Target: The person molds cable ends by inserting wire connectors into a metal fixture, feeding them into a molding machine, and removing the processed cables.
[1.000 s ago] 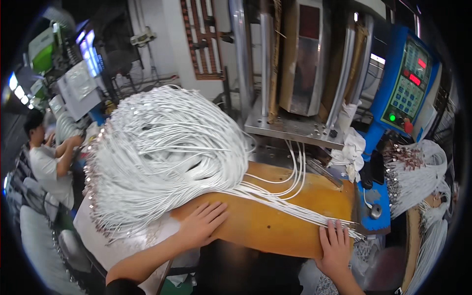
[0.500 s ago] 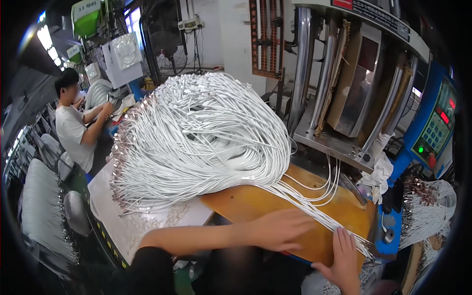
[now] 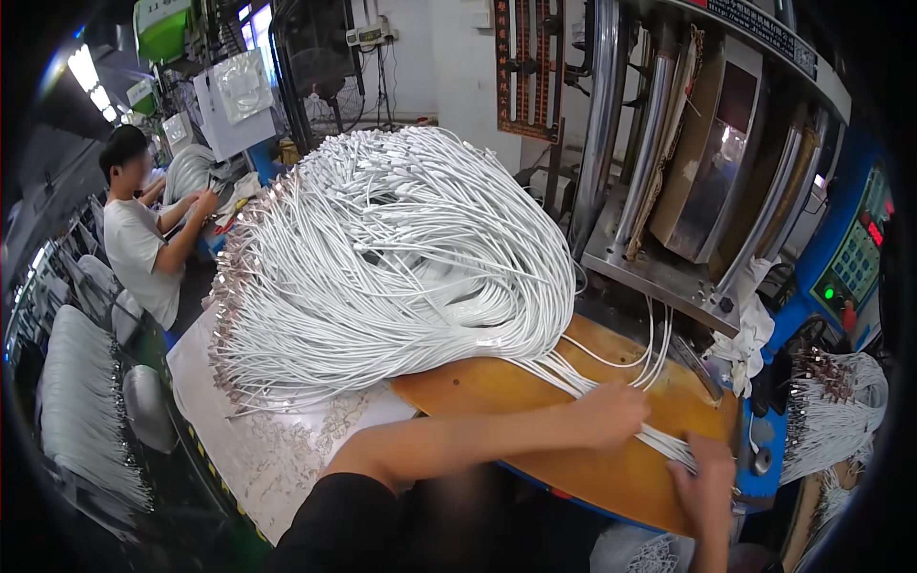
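A thin bundle of white cables (image 3: 663, 440) runs off a big coiled heap of white cables (image 3: 382, 286) across an amber-coloured board (image 3: 506, 406). My left hand (image 3: 619, 414), its forearm reaching across from the lower left, is closed around the bundle partway along. Closer to the board's right end, my right hand (image 3: 709, 477) wraps round the same bundle near the cable ends, which it hides. Copper-coloured connectors line the heap's left edge. Several loose cables (image 3: 659, 353) curve up towards the press.
A press with metal columns (image 3: 602, 124) stands behind the board, with a blue control panel (image 3: 855, 248) to its right. More cables (image 3: 831, 411) hang at the right. Under the heap's left side is a whitish board (image 3: 306, 458). A co-worker (image 3: 143, 229) stands at the left.
My left hand has moved right and up from above the amber board and closed on the bundle. My right hand, flat with spread fingers before, has shifted right and curled round it.
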A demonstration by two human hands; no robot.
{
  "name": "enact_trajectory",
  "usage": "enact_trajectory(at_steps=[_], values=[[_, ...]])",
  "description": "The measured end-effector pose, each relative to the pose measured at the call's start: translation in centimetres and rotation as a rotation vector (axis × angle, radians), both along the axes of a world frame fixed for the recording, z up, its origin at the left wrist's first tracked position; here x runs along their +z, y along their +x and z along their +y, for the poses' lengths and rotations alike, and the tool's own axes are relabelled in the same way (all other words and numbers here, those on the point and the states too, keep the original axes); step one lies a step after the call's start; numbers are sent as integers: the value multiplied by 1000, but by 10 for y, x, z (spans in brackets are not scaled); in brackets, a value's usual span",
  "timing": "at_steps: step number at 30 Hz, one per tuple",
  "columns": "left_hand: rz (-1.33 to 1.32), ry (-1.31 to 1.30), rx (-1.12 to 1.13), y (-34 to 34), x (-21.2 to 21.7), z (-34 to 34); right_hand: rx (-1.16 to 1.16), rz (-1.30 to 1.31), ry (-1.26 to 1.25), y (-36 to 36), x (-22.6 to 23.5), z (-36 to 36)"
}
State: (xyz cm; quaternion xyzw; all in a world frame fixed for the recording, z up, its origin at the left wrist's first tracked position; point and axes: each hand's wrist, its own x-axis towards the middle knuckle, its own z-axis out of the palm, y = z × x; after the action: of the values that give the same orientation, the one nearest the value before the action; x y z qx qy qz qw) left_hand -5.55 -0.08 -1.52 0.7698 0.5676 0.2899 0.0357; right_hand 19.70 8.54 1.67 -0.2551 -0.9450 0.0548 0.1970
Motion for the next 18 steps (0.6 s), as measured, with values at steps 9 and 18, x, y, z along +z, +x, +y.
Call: enact_trajectory(at_steps=[9,18], values=[[-276,-174,-12,-5,11,-5,-241,-144,-31,22,35,25],[-714,-195,77,-32,65,-17,-203,80,-418,17,-22,47]])
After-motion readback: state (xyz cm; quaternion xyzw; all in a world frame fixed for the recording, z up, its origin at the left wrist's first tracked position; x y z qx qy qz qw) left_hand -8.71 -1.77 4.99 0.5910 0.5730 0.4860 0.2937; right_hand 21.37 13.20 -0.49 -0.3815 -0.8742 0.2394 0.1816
